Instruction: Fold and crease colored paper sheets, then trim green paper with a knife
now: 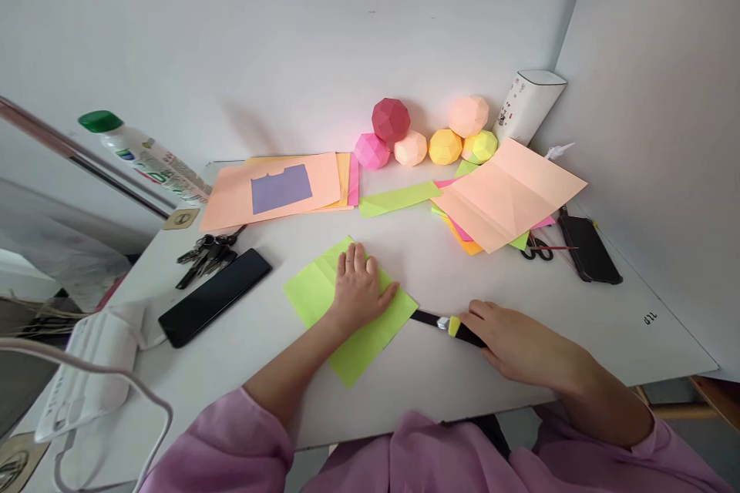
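A folded lime-green paper sheet (315, 289) lies on the white table (607, 308) in front of me. My left hand (358, 289) rests flat on it, fingers stretched out. My right hand (514, 343) is closed around the handle of a black utility knife (436, 320) with a yellow slider. The blade end of the knife points left and meets the paper's right edge.
A black phone (215, 296) and keys (206, 254) lie left. Peach and orange sheets (271, 189) with a purple piece sit behind, creased peach paper (509, 192) right. Paper balls (416, 137) line the wall. Scissors (537, 249), another phone (590, 248), a bottle (144, 154), a power strip (86, 370).
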The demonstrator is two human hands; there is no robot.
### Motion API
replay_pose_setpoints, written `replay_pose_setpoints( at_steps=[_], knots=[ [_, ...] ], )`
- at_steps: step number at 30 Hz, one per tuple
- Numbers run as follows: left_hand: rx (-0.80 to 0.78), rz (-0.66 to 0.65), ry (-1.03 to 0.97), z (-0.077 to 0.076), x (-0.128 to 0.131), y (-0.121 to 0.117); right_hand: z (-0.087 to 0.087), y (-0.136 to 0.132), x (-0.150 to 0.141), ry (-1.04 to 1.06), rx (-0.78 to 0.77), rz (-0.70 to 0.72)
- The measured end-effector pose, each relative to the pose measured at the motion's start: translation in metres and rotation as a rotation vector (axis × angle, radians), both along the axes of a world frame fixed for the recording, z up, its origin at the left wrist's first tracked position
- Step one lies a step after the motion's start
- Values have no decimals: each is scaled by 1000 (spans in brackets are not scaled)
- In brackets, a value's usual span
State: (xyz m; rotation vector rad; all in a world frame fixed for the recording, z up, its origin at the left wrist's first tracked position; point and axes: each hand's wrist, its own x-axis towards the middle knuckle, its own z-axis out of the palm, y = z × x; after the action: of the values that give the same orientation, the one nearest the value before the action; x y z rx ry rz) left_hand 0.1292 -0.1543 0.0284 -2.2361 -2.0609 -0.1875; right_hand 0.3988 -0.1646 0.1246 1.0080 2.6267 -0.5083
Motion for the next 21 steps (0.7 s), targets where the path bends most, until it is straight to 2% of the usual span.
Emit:
replay_pose_setpoints(
  at_steps=[8,21],
  knots=[
    [42,26,-39,-10,3,0,3,-5,-9,-142,-7,-33],
    [98,32,-122,-16,5,0,1,-8,-20,-164,-32,1]
  ],
)
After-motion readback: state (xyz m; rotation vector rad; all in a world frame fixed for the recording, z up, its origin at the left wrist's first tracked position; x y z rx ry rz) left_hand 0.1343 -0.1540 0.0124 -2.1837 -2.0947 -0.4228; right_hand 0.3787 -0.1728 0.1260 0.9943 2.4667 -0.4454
